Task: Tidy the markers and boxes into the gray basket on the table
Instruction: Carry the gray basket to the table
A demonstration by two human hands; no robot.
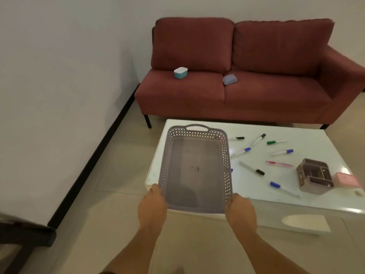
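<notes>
Fingers (156, 190) of the left hand (153, 206) curl round the near left corner of the basket (164, 165), and the right hand (240, 210) grips the near right corner the same way, thumbs hidden under or behind the rim. The basket hangs between the hands with its near end out past the table (316, 133) edge and its far end over the table's left part; whether that end touches the top I cannot tell. It holds nothing but a small dark speck on its floor. The step in hand looks like placing the basket, so nothing is tidied yet. Next it wants setting flat on the table, just beside the markers (251, 168) scattered to its right, then one hand freed to gather them. An organizer (315, 176) and a pink box (346, 179) sit at the table's right end; a teal box (180, 72) and a blue box (229, 79) lie well apart on the sofa (276, 99) and call for a reach across. No brand, label or writing is readable anywhere
</notes>
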